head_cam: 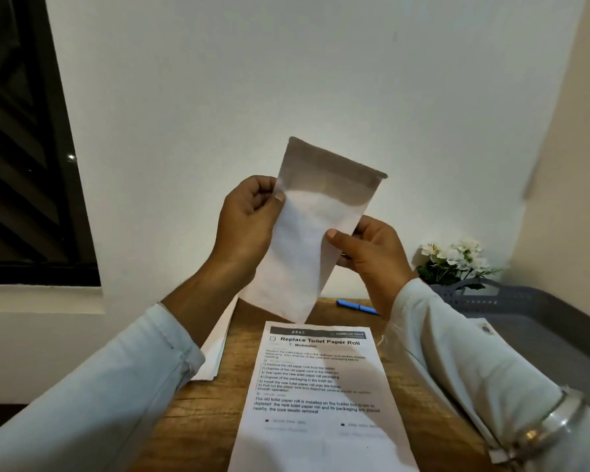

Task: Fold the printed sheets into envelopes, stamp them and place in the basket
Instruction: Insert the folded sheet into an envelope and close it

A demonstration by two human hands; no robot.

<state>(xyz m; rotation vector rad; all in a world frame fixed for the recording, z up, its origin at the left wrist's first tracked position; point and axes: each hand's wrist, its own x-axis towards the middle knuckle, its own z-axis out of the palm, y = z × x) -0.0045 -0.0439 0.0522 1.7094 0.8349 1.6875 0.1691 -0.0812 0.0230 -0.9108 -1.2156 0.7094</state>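
**Envelope held up in both hands above the tabletop**

I see my left hand point(249, 219) and right hand point(368, 250) raised in front of the white wall, both grasping one white envelope point(307, 233). The left grip pinches the envelope's left edge, thumb pressed on its near face; the right grip clamps the right edge lower down, thumb on the front and fingers behind. The envelope stands tilted, its upper end leaning to the right and its lower corner hanging down between my wrists, clear of the wood.

Below both grips, on the wooden tabletop point(198, 420), a printed sheet point(317, 396) lies flat, headed "Replace Toilet Paper Roll". Below and left of the left grip, a stack of white papers point(215, 349) sits partly under my left sleeve, overhanging the tabletop's edge. Just under the right grip, a blue pen point(356, 307) lies at the far edge of the tabletop. Right of the right grip stands a grey basket point(511, 301), with white flowers point(457, 257) behind it. A silver bangle point(545, 427) circles my right forearm.
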